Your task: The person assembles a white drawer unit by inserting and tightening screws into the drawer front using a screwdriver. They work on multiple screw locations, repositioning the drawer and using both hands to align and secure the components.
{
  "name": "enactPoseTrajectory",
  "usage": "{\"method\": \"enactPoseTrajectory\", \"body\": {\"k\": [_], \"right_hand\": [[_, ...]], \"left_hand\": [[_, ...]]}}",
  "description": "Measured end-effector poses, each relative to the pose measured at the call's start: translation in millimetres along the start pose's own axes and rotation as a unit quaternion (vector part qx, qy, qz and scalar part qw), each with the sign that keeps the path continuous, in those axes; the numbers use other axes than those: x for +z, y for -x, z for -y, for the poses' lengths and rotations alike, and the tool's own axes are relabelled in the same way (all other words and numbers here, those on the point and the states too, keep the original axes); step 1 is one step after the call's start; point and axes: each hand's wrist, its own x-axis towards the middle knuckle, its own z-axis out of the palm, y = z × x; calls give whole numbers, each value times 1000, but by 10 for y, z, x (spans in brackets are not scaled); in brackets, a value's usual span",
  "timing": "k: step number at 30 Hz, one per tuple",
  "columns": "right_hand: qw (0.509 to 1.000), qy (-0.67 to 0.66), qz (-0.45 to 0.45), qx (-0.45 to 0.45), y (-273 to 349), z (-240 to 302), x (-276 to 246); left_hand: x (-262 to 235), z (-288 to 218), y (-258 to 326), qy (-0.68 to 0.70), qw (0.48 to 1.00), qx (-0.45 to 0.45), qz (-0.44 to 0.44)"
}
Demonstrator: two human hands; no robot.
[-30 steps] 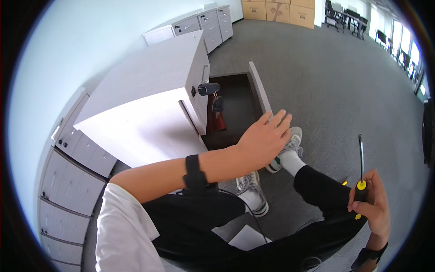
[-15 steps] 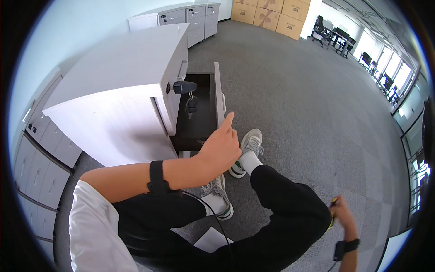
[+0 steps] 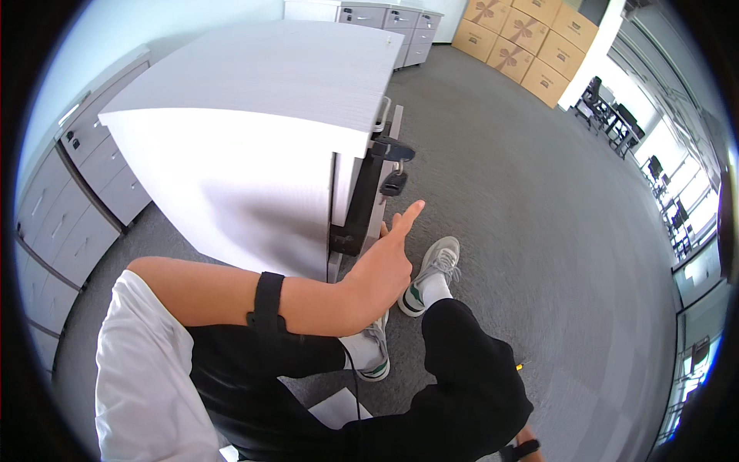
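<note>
My left hand [image 3: 381, 266] is at the near end of a pulled-out drawer [image 3: 359, 208] in a pale grey cabinet [image 3: 254, 65]. Its index finger stretches outward and its palm side seems to lie against the drawer front; the other fingers are partly hidden. A black-headed key [image 3: 397, 149] sits in the cabinet's lock, and a second key [image 3: 394, 183] dangles from it. Behind my right knee, only a bit of my right hand [image 3: 526, 433] and its wrist strap show; the fingers are hidden. A small yellow tip [image 3: 519, 366] pokes out beside the knee.
More grey drawer cabinets [image 3: 92, 165] line the wall at left, with others [image 3: 385, 19] farther back. Stacked cardboard boxes [image 3: 531, 38] stand at the far end. White paper [image 3: 339, 408] lies on the grey carpet [image 3: 539, 231] under my legs. Desks and chairs are at far right.
The drawer has slid partway in, with my left hand at its front. My right hand, earlier holding a black-and-yellow thing, has gone mostly behind my knee. The view has shifted.
</note>
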Motion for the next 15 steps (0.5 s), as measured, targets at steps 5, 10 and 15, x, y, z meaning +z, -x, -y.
{"method": "enactPoseTrajectory", "body": {"k": [5, 10, 15], "right_hand": [[955, 139, -72, -252, 470, 1616, -756], [835, 265, -137, -462, 991, 3645, -550], [758, 323, -155, -545, 711, 5324, 185]], "left_hand": [[53, 75, 127, 8, 998, 15, 60], [104, 62, 443, 176, 964, -31, -197], [173, 415, 821, 241, 721, -227, -609]]}}
